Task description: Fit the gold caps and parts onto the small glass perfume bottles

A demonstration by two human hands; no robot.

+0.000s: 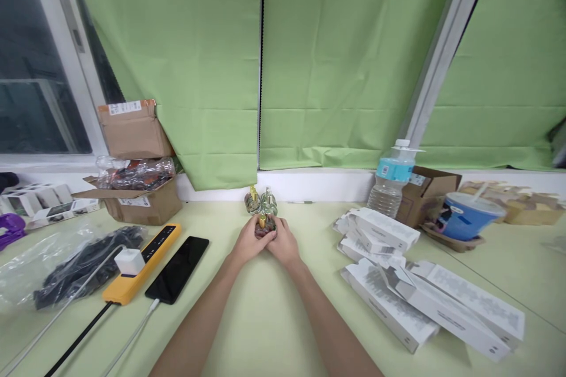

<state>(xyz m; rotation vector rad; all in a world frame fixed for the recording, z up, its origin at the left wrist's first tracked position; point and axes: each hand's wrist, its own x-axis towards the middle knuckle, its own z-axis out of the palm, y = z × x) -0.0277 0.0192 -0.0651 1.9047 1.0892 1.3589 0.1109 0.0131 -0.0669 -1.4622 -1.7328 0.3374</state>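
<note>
Between my two hands, at the middle of the table, is a small rounded, dark reddish glassy piece with a gold top (262, 224). My left hand (251, 241) wraps it from the left, and my right hand (282, 241) closes on its right side. The thumbs come together at its near side and hide part of it. Just behind stand two similar small pieces side by side: one with a gold top (253, 201) and one with a silvery top (268, 202). Their exact kind is too small to tell.
Left are a black phone (177, 270), a yellow power strip (152, 256) with a white charger, a bagged black item (88, 268) and an open carton (141, 206). Right are several white boxes (393, 300), a water bottle (389, 182) and a blue cup (466, 218).
</note>
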